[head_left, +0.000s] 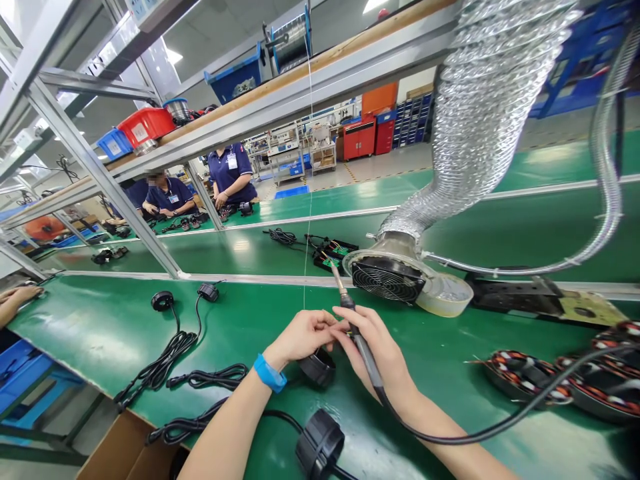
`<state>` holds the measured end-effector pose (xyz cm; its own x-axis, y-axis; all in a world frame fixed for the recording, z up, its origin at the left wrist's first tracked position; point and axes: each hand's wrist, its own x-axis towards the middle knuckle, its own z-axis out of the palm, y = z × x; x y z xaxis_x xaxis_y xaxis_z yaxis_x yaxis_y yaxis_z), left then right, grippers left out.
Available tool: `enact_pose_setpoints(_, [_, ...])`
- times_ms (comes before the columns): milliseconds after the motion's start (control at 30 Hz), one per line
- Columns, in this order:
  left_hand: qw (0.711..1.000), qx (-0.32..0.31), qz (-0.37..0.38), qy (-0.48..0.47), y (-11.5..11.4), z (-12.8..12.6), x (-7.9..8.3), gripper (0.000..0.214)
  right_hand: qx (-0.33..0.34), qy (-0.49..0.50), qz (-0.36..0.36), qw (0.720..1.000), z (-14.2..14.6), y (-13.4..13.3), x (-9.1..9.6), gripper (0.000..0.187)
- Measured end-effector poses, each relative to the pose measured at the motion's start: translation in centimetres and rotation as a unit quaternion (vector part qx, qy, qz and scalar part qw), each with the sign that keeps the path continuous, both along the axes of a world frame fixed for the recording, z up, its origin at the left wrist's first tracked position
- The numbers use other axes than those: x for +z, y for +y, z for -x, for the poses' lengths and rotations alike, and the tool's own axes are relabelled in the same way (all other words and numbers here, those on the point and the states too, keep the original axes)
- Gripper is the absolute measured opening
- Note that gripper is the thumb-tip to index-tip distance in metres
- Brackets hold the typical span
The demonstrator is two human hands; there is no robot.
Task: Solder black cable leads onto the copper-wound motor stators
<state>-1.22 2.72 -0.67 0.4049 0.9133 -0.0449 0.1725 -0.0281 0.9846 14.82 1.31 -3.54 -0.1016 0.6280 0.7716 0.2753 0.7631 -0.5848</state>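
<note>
My right hand is closed around a soldering iron, its tip pointing up and away toward the fan. My left hand, with a blue band on the wrist, is pinched closed; its fingertips meet those of my right hand, and what they hold is hidden. A thin solder wire runs down from a spool to the back of my left hand. Just beneath my fingers sits a black round cap. Nearer to me lies another black ribbed cap on a cable.
A fume fan with a silver duct stands ahead, beside a clear dish. Coiled black cables lie left, copper-wound rings right. Small green circuit boards rest behind. Co-workers work across the bench.
</note>
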Motion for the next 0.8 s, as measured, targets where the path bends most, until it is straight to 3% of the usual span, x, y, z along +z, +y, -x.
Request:
enact_pose_setpoints(167, [1.000, -0.007, 0.013, 0.006, -0.1, 0.7, 1.1, 0.043, -0.004, 0.026, 0.084, 0.996, -1.1, 0.8, 0.3, 0.029])
enact_pose_setpoints(300, [0.996, -0.014, 0.085, -0.027, 0.3, 1.1, 0.8, 0.053, -0.007, 0.033, 0.130, 0.991, -1.1, 1.2, 0.2, 0.028])
enact_pose_setpoints(800, [0.982, 0.056, 0.167, -0.073, 1.3, 1.1, -1.1, 0.038, -0.002, 0.025, 0.144, 0.989, -0.8, 1.6, -0.6, 0.033])
